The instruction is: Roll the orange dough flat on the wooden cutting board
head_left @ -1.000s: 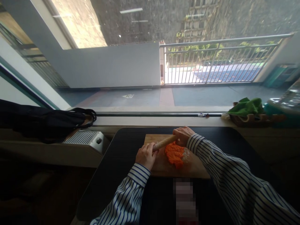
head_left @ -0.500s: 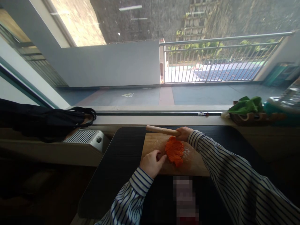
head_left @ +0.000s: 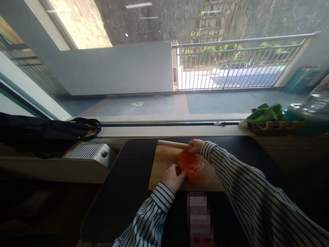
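Observation:
A flattened, ragged piece of orange dough (head_left: 189,161) lies on a wooden board (head_left: 160,168), with white flour dusted at its right side. My left hand (head_left: 172,177) is at the dough's lower left edge, thumb and curled fingers closed on that edge. The fingertips are partly hidden. My right hand (head_left: 196,146) grips the right end of a wooden rolling pin (head_left: 172,143), which lies across the board's far edge, just beyond the dough.
The board rests on a dark table (head_left: 123,178). A blurred-out item (head_left: 199,216) is near the table's front. A window sill (head_left: 154,131) runs behind, with a green cloth (head_left: 266,113) on the right. A black bag (head_left: 43,133) and a white heater (head_left: 89,152) are at left.
My left hand has moved right, onto the dough's edge, and the thumb now overlaps it. My right hand still holds the rolling pin at the far edge. The view has shifted slightly.

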Available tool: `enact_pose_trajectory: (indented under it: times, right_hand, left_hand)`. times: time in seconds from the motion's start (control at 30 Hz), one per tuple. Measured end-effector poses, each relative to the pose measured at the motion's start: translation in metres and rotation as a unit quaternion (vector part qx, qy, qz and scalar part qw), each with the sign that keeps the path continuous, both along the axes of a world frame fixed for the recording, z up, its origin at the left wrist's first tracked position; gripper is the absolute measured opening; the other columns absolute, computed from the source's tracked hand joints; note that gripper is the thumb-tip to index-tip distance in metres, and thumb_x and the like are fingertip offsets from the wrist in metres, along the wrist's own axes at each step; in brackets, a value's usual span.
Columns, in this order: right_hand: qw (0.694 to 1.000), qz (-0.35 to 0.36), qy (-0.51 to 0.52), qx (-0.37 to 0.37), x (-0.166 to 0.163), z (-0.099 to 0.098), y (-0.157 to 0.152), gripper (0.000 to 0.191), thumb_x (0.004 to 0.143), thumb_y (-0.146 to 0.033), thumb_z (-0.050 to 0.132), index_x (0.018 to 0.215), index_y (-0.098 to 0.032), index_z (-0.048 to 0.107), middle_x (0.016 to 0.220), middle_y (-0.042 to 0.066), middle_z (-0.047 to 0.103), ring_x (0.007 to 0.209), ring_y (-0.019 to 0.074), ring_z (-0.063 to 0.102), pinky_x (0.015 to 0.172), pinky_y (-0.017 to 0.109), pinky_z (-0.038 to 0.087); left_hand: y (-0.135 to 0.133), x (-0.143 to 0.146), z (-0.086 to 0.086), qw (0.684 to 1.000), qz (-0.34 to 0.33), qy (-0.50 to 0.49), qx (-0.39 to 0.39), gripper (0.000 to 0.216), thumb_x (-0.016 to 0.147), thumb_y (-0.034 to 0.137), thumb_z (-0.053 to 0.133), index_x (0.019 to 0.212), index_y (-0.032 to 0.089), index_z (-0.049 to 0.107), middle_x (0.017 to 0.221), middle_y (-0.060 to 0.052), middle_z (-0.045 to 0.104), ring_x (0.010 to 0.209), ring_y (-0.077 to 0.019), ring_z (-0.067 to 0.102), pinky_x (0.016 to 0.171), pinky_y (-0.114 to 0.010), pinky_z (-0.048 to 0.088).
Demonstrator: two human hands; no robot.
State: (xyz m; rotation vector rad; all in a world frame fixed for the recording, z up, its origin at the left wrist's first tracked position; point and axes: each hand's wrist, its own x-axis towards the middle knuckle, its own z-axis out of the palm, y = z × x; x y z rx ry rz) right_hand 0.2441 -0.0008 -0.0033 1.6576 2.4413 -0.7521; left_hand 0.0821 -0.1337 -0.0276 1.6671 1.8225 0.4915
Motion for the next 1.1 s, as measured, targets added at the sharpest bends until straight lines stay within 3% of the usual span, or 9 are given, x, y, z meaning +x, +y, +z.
enact_pose_trajectory:
  times: [0.43,0.6,0.83,1.03,1.1]
  right_hand:
    - [0.994,-0.043,0.079,-0.056,0.001,-0.004,0.003,0.023,0.068,-0.03,0.061,0.087,-0.017,0.067,0.063,-0.001,0.063,0.055,0.0097,0.057,0.047,0.017,0.04]
    - [0.992,-0.044,0.103,-0.055,0.002,-0.002,-0.001,0.022,0.065,-0.027,0.063,0.085,-0.018,0.065,0.058,-0.003,0.059,0.052,0.01,0.055,0.045,0.017,0.04]
    - [0.989,-0.049,0.137,-0.007,0.005,0.001,-0.013,0.019,0.063,-0.028,0.064,0.078,-0.017,0.061,0.057,-0.004,0.053,0.052,0.0095,0.051,0.046,0.019,0.036]
    - [0.983,-0.041,0.17,0.049,0.011,0.008,-0.029,0.017,0.063,-0.032,0.061,0.072,-0.018,0.059,0.056,-0.006,0.047,0.055,0.0085,0.044,0.049,0.02,0.032]
    - [0.977,-0.04,0.192,0.079,0.013,0.009,-0.035,0.018,0.063,-0.033,0.06,0.072,-0.018,0.058,0.056,-0.006,0.046,0.054,0.0084,0.042,0.049,0.021,0.031]
  left_hand:
    - [0.008,0.0,-0.011,0.979,0.091,-0.182,-0.023,0.035,0.072,0.031,0.062,0.098,0.008,0.056,0.085,-0.011,0.067,0.077,-0.0189,0.063,0.067,-0.028,0.049]
    - [0.016,-0.004,-0.015,0.976,0.075,-0.202,-0.034,0.032,0.069,0.029,0.066,0.095,0.011,0.061,0.079,-0.008,0.068,0.073,-0.0184,0.064,0.063,-0.026,0.048]
    - [0.018,-0.007,-0.015,0.976,0.068,-0.207,-0.027,0.03,0.07,0.03,0.065,0.093,0.012,0.061,0.09,-0.01,0.067,0.081,-0.0195,0.062,0.069,-0.027,0.048]
    - [0.016,-0.005,-0.013,0.963,0.132,-0.236,-0.018,0.041,0.065,0.029,0.069,0.099,0.012,0.054,0.077,-0.005,0.063,0.069,-0.016,0.06,0.063,-0.027,0.048]
    - [0.017,-0.004,-0.015,0.959,0.115,-0.258,-0.015,0.038,0.065,0.027,0.069,0.097,0.012,0.055,0.071,-0.001,0.061,0.064,-0.014,0.059,0.059,-0.025,0.046]
